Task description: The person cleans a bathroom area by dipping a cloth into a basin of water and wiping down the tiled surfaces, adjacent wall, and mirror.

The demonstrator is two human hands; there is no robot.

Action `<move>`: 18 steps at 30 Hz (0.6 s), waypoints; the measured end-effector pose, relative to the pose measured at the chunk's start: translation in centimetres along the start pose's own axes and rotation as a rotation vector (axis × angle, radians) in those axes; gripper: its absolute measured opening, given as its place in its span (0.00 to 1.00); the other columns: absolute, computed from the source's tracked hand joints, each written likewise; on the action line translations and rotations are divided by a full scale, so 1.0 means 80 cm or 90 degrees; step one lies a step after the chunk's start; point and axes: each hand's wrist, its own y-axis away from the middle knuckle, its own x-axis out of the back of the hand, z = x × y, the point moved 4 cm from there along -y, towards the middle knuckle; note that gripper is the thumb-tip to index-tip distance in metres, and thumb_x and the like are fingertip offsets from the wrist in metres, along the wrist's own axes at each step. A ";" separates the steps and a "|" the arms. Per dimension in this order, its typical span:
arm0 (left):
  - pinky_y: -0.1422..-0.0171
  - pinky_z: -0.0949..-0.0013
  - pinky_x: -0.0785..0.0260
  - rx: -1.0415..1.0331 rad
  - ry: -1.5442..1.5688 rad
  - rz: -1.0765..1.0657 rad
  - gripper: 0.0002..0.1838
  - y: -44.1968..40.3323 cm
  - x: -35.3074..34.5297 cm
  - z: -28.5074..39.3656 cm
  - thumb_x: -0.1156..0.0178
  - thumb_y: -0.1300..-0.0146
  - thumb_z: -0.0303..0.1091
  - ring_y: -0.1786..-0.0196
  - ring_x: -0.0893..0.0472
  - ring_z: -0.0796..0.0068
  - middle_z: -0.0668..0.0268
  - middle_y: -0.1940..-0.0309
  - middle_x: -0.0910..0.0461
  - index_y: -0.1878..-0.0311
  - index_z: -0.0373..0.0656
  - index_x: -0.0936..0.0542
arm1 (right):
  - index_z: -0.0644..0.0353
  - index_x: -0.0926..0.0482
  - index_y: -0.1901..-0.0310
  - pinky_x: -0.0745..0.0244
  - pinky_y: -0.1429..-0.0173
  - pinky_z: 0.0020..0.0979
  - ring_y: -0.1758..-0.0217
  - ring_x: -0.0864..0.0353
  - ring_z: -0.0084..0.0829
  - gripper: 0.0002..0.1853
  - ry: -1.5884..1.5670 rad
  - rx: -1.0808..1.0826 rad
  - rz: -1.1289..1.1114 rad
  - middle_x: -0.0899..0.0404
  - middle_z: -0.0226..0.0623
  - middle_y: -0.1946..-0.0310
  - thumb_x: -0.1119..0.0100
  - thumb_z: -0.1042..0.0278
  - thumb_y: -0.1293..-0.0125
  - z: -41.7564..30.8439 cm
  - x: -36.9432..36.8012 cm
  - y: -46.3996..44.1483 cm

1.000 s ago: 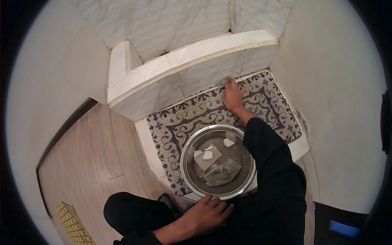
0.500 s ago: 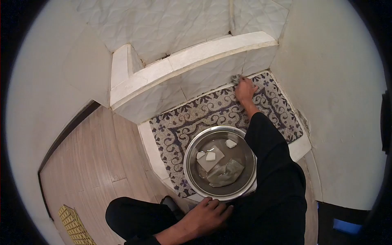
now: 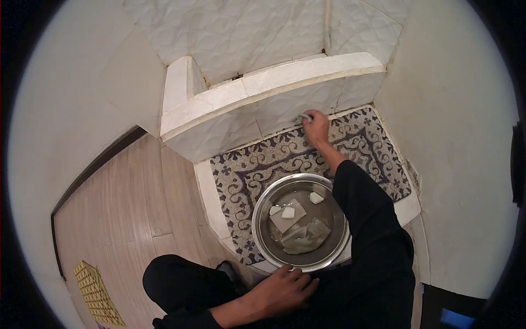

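Plain pale walls flank the space, with a marbled, tiled back wall rising behind a low white ledge. At left spreads a wood-look plank floor; a scroll-patterned mat in beige and dark purple lies below the ledge

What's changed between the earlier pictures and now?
The right hand, holding a crumpled grey thing, went right, then back left along the low tiled wall. Nothing was visibly picked up or released. The left hand stayed by the basin; the white pieces inside look unmoved.
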 end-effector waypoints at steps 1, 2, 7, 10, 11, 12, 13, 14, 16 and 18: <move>0.28 0.52 0.34 0.002 0.000 0.003 0.35 0.000 0.001 -0.001 0.40 0.34 0.51 0.36 0.25 0.56 0.56 0.39 0.24 0.29 0.41 0.31 | 0.64 0.14 0.59 0.21 0.49 0.39 0.57 0.14 0.47 0.10 -0.024 0.012 -0.034 0.13 0.48 0.61 0.33 0.73 0.43 -0.010 -0.016 0.005; 0.27 0.52 0.35 0.004 0.000 0.006 0.35 0.000 0.002 -0.002 0.40 0.34 0.51 0.35 0.25 0.55 0.56 0.39 0.24 0.29 0.41 0.31 | 0.64 0.14 0.60 0.21 0.50 0.39 0.58 0.13 0.46 0.10 -0.049 0.023 -0.068 0.13 0.48 0.62 0.32 0.73 0.44 -0.022 -0.032 0.014; 0.29 0.52 0.33 0.008 -0.006 0.082 0.35 0.006 0.000 -0.003 0.36 0.37 0.49 0.37 0.24 0.58 0.57 0.43 0.23 0.31 0.39 0.28 | 0.65 0.14 0.63 0.20 0.54 0.39 0.64 0.13 0.46 0.10 -0.092 -0.109 -0.055 0.14 0.49 0.70 0.30 0.71 0.47 -0.024 -0.060 0.018; 0.32 0.53 0.31 0.007 -0.049 0.136 0.33 0.013 -0.002 -0.002 0.36 0.38 0.47 0.40 0.22 0.61 0.58 0.47 0.22 0.33 0.38 0.26 | 0.64 0.14 0.64 0.19 0.55 0.39 0.65 0.12 0.43 0.08 -0.025 -0.167 0.049 0.13 0.47 0.69 0.31 0.72 0.46 0.032 -0.042 0.008; 0.32 0.53 0.31 0.003 -0.063 0.140 0.32 0.015 -0.005 0.000 0.36 0.38 0.46 0.40 0.22 0.61 0.58 0.48 0.21 0.34 0.38 0.25 | 0.63 0.14 0.64 0.19 0.56 0.39 0.66 0.13 0.42 0.08 -0.024 -0.231 0.080 0.13 0.46 0.69 0.32 0.73 0.46 0.038 -0.030 0.006; 0.33 0.54 0.31 -0.003 -0.071 0.152 0.30 0.016 -0.007 0.001 0.37 0.37 0.44 0.41 0.22 0.62 0.59 0.49 0.21 0.35 0.38 0.25 | 0.63 0.14 0.64 0.19 0.56 0.39 0.66 0.13 0.41 0.08 -0.017 -0.260 0.089 0.13 0.45 0.69 0.31 0.73 0.46 0.045 -0.029 0.002; 0.33 0.55 0.30 -0.011 -0.078 0.165 0.29 0.018 -0.010 0.001 0.38 0.37 0.43 0.42 0.21 0.62 0.59 0.50 0.21 0.36 0.38 0.24 | 0.63 0.14 0.64 0.19 0.57 0.39 0.67 0.13 0.40 0.08 -0.008 -0.289 0.098 0.13 0.44 0.70 0.31 0.73 0.46 0.051 -0.029 -0.002; 0.34 0.55 0.29 -0.019 -0.086 0.175 0.28 0.019 -0.012 0.003 0.38 0.37 0.41 0.43 0.21 0.63 0.60 0.51 0.20 0.36 0.38 0.23 | 0.63 0.14 0.64 0.19 0.57 0.39 0.67 0.13 0.39 0.08 0.001 -0.320 0.108 0.13 0.43 0.70 0.31 0.74 0.47 0.057 -0.029 -0.001; 0.35 0.56 0.29 -0.019 -0.054 0.176 0.26 0.019 -0.009 0.002 0.40 0.37 0.38 0.44 0.20 0.64 0.60 0.52 0.20 0.37 0.38 0.22 | 0.63 0.15 0.63 0.19 0.58 0.39 0.67 0.14 0.37 0.10 -0.070 -0.380 0.112 0.14 0.42 0.70 0.30 0.74 0.48 0.048 -0.039 0.007; 0.36 0.57 0.28 -0.023 -0.050 0.174 0.24 0.020 -0.006 0.002 0.41 0.36 0.36 0.45 0.20 0.65 0.60 0.52 0.20 0.38 0.38 0.22 | 0.64 0.15 0.62 0.20 0.58 0.38 0.68 0.15 0.35 0.11 -0.122 -0.397 0.100 0.15 0.40 0.70 0.29 0.75 0.49 0.033 -0.062 0.016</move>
